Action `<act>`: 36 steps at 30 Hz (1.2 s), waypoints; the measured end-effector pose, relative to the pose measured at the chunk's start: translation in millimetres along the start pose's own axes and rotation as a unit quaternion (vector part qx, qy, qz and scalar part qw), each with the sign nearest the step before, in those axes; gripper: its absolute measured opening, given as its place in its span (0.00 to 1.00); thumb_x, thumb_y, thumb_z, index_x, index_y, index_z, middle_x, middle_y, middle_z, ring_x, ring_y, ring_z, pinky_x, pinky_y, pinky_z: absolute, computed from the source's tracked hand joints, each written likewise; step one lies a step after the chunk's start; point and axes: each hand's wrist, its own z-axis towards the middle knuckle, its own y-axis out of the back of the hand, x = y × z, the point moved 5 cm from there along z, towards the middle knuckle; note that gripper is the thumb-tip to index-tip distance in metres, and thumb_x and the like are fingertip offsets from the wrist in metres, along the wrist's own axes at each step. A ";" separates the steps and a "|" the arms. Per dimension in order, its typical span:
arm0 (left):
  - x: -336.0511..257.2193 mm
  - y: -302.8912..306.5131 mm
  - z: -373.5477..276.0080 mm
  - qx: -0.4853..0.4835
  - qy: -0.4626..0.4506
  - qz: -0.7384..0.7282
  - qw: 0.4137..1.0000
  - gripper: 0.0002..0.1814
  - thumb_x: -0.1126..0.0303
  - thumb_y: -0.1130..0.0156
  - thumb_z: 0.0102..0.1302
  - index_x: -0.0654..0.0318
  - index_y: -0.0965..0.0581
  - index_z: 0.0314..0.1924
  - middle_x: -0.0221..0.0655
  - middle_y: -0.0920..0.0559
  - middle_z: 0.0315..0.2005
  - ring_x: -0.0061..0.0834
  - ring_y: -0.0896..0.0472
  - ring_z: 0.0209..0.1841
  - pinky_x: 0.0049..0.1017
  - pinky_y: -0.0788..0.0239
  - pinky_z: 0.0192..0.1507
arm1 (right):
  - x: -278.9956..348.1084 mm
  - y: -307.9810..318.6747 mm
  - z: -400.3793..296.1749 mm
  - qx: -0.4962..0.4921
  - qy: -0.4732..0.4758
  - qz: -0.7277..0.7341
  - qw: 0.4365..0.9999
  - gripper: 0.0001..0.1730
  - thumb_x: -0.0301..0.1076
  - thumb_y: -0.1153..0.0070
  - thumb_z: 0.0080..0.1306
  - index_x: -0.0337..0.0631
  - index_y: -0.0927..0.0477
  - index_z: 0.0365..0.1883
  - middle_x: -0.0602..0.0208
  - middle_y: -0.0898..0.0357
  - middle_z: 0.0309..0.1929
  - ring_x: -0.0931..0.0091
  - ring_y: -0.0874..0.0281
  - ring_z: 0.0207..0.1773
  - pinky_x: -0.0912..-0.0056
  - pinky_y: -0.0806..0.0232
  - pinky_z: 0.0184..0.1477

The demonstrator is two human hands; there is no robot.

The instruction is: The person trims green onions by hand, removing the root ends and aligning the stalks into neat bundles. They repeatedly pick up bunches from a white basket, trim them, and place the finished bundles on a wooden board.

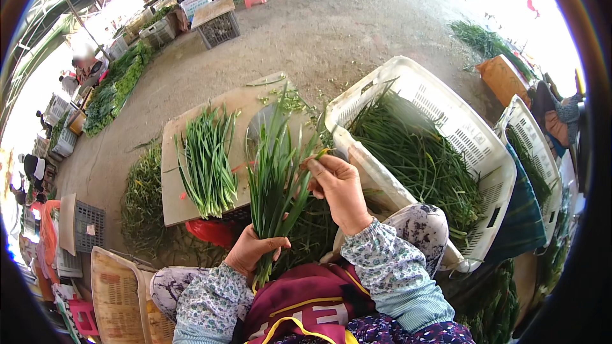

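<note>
My left hand [256, 250] is closed around the lower stems of a bunch of garlic chives [273, 186], which it holds upright over my lap. Beside the bunch's upper right side, my right hand [340, 191] pinches a yellowed leaf tip [323, 153] between thumb and fingers. A second bunch of chives [209, 162] lies on a board [174, 181] in front of me, its cut ends towards me. Part of a round metallic thing [257, 124] shows on the board behind the held leaves. The board's support is mostly hidden.
To the right stands a white plastic crate [406, 69] heaped with loose chives [416, 153]. A pile of leaf scraps [146, 200] lies left of the board. Red plastic [209, 232] hangs under its edge. A stained crate [117, 291] is at my left knee. Other people sit farther off.
</note>
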 end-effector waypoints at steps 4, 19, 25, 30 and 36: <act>-6.5 -2.6 0.8 -0.033 -0.012 -0.014 0.999 0.32 0.80 0.34 0.62 0.69 0.32 0.67 0.42 0.17 0.29 0.24 0.22 0.22 0.22 0.32 0.23 | -18.4 15.4 2.1 -0.046 -0.055 0.086 0.994 0.09 0.35 0.45 0.75 0.39 0.21 0.39 0.69 0.21 0.26 0.85 0.34 0.18 0.83 0.44 0.19; -18.6 21.8 -5.6 -0.113 -0.060 -0.075 0.989 0.13 0.78 0.30 0.62 0.69 0.21 0.46 0.40 0.15 0.32 0.23 0.19 0.24 0.21 0.29 0.22 | 11.9 22.1 -15.2 0.201 0.013 -0.336 0.920 0.08 0.20 0.39 0.60 0.33 0.16 0.39 0.68 0.16 0.32 0.81 0.20 0.36 0.76 0.27 0.42; -14.4 15.8 -4.1 -0.129 -0.056 -0.001 0.990 0.11 0.77 0.29 0.61 0.68 0.20 0.43 0.36 0.14 0.32 0.21 0.20 0.23 0.21 0.29 0.24 | -16.1 -8.0 -19.5 0.098 0.096 -0.317 0.939 0.09 0.25 0.35 0.64 0.31 0.19 0.41 0.62 0.15 0.33 0.80 0.19 0.34 0.75 0.27 0.40; -0.7 -0.1 -1.8 -0.114 -0.048 0.049 0.991 0.11 0.79 0.27 0.57 0.65 0.20 0.39 0.28 0.17 0.27 0.18 0.22 0.21 0.21 0.31 0.23 | -36.5 -21.0 -13.0 0.033 0.074 -0.332 0.940 0.25 0.39 0.30 0.64 0.32 0.24 0.52 0.76 0.28 0.26 0.86 0.33 0.27 0.78 0.36 0.28; -2.7 -9.9 -0.8 -0.102 -0.036 0.042 0.993 0.14 0.79 0.27 0.57 0.66 0.20 0.43 0.31 0.16 0.31 0.17 0.22 0.23 0.19 0.30 0.23 | -52.6 -4.0 -3.6 0.026 -0.018 -0.172 0.985 0.12 0.34 0.32 0.65 0.32 0.18 0.36 0.76 0.21 0.27 0.86 0.31 0.27 0.79 0.37 0.28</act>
